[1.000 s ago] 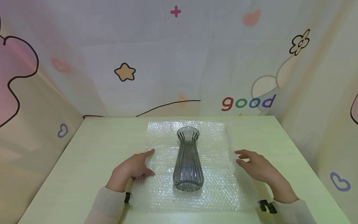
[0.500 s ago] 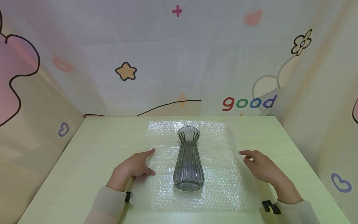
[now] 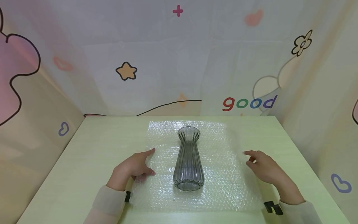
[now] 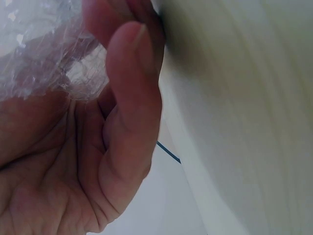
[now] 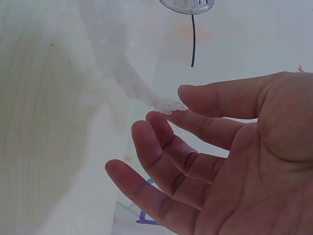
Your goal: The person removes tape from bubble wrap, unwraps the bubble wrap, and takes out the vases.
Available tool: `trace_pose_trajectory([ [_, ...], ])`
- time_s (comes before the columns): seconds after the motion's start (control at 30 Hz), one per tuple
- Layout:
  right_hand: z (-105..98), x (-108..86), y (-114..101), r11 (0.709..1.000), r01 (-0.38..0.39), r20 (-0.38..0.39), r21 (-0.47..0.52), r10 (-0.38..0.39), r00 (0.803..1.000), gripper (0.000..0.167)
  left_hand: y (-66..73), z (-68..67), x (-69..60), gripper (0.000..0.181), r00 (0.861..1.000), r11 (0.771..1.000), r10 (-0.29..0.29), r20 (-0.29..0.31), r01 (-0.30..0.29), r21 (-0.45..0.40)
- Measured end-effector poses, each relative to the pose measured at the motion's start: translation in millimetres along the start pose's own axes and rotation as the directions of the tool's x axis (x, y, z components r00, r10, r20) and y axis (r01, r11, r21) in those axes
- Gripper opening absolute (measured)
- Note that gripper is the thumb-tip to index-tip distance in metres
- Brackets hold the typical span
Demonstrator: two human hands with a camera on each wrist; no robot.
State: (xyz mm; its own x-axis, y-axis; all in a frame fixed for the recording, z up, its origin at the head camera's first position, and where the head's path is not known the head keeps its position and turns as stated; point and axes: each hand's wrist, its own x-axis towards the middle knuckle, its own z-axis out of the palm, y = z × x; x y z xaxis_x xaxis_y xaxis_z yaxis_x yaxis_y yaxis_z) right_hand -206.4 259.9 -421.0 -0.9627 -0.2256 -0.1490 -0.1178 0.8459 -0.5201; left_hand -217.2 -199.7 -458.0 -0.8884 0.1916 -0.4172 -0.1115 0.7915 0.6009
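Vase (image 3: 188, 161), ribbed grey glass, on its side near the middle of a sheet of bubble wrap (image 3: 218, 177); flared mouth to the far side, round base toward the person. Sheet spread on a pale table (image 3: 92, 149).

Left hand (image 3: 134, 165) at the sheet's left edge, thumb and forefinger spread wide, other fingers bent underneath; from the wrist camera, wrap sits inside the hand, so the edge is loosely held. Little finger close to the tabletop.

Right hand (image 3: 263, 166) at the opposite edge, gap narrow: thumb and forefinger tips pinch a bit of the wrap, remaining fingers fanned and slightly bent. Edge there looks lifted off the table. Both hands well apart from the glass, one on each side of it.

Light sleeves (image 3: 107, 200) on both arms, a black strap (image 3: 273, 207) showing by each wrist. Behind the table, a printed curtain (image 3: 167, 53): orange star (image 3: 126, 71), outlined flower (image 3: 302, 43), coloured lettering (image 3: 250, 103) reading "good". Glass rim also at the top of the right wrist view.
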Motion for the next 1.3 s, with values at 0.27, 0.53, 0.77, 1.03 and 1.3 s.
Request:
trace_pose_trajectory([
  [0.27, 2.3, -0.3, 5.8, 1.0, -0.016, -0.011, 0.011, 0.017, 1.0, 0.053, -2.3, 0.8, 2.4, 0.097, 1.0, 1.0, 0.003, 0.003, -0.003, 0.0],
  [0.53, 4.0, -1.6, 8.1, 0.998, -0.046, -0.013, 0.053, 0.047, 0.999, 0.067, -2.6, 0.5, 2.6, 0.097, 1.0, 1.0, 0.003, 0.007, -0.003, -0.008],
  [0.77, 4.9, 0.6, 13.3, 0.998, -0.056, -0.031, 0.009, 0.056, 0.998, 0.081, -2.4, 0.0, 2.7, 0.097, 1.0, 1.0, 0.003, 0.006, -0.003, 0.001],
  [1.03, 10.0, 1.9, 17.6, 0.994, -0.055, -0.046, -0.09, 0.051, 0.998, 0.081, -0.5, -0.7, 0.7, 0.097, 1.0, 1.0, 0.002, 0.006, -0.002, -0.006],
  [1.3, 13.8, 3.1, 18.0, 0.988, -0.069, -0.035, -0.139, 0.064, 0.997, 0.07, 1.3, -1.0, -1.0, 0.096, 1.0, 1.0, 0.006, 0.003, -0.006, -0.009],
])
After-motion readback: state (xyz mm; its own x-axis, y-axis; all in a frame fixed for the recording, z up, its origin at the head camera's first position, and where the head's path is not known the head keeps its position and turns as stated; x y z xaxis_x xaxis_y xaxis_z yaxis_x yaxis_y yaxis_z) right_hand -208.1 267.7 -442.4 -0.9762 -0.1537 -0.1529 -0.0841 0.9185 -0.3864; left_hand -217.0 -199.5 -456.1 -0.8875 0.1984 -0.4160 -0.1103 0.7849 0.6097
